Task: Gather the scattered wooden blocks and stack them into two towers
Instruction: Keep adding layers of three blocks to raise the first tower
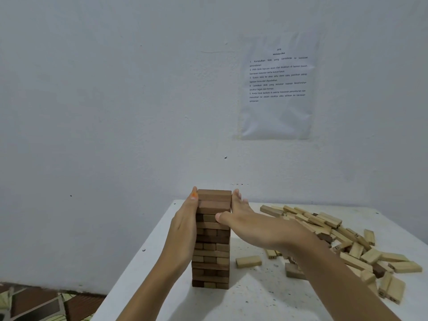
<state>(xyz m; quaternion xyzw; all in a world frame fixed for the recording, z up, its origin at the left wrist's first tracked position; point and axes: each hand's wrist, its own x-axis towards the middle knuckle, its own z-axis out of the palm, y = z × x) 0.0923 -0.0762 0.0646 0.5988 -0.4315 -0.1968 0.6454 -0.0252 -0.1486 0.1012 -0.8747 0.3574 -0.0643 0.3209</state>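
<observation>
A tall tower of wooden blocks [212, 251] stands on the white table [254, 297], its layers mixing dark and light wood. My left hand [184, 230] presses flat against the tower's left side, fingers straight and reaching to the top layer. On the opposite side my right hand [250, 222] presses flat against the upper half, its thumb lying across the front face. A heap of scattered, mostly light blocks [347, 242] lies on the table to the right. One loose light block [248, 261] lies close to the tower's base.
The table stands against a white wall with a printed sheet [278, 86] taped to it. The table's left edge runs close to the tower, with patterned floor [41, 302] below it. A dark block [293, 271] lies under my right forearm.
</observation>
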